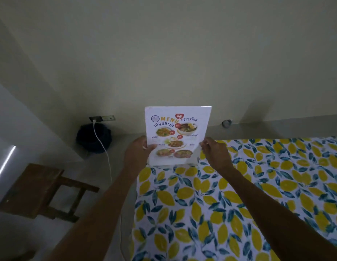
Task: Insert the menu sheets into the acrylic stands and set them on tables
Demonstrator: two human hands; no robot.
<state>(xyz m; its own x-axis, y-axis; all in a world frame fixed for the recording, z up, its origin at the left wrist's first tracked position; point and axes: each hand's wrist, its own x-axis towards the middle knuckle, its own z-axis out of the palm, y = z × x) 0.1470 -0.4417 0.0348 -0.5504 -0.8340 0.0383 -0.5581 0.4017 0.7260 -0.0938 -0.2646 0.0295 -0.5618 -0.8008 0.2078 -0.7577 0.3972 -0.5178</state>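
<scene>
A clear acrylic stand (194,162) holds a white menu sheet (177,129) printed with food photos and the word MENU. It stands upright at the far left corner of the table with the lemon-print cloth (239,194), its base resting on the cloth. My left hand (137,151) grips the stand's left edge, thumb over the front of the sheet. My right hand (214,151) pinches its right edge with the fingertips. Both forearms reach in from the bottom of the view.
A wooden stool (36,193) stands on the floor to the left. A dark bin (93,138) sits by the wall under a socket, with a white cable (105,159) hanging down beside the table's left edge. The wall is close behind the table.
</scene>
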